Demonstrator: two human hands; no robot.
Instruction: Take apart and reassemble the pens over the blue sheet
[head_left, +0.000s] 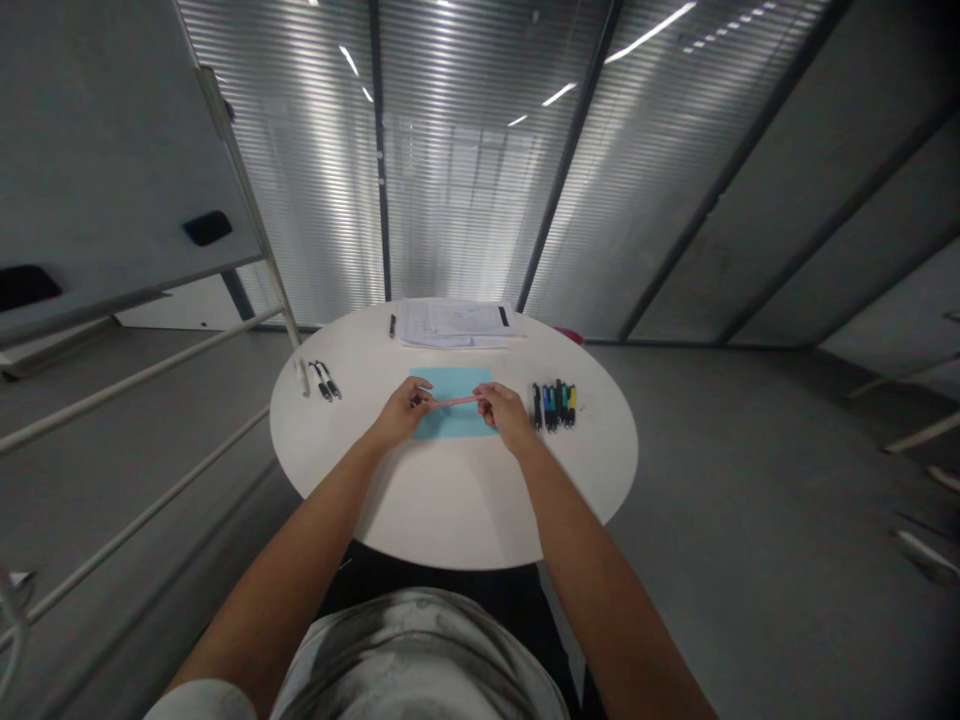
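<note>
A thin pinkish strip [454, 401], its exact kind too small to make out, stretches level between my two hands. My left hand [407, 405] pinches its left end, and my right hand [502, 408] pinches the right end. Below the strip, a light blue sheet [450, 424] lies flat on the round white table [450, 510]. Both hands are over the side edges of this sheet. Just right of my right hand lies a row of several pens [555, 404] with blue, green, yellow and black parts.
Two dark pens [325, 381] and a white pen-like item [301, 378] lie at the table's left. Papers [454, 324] are stacked at the far edge beside a black pen [392, 326]. A whiteboard on a frame [127, 140] stands at left; glass walls with blinds [457, 180] are behind.
</note>
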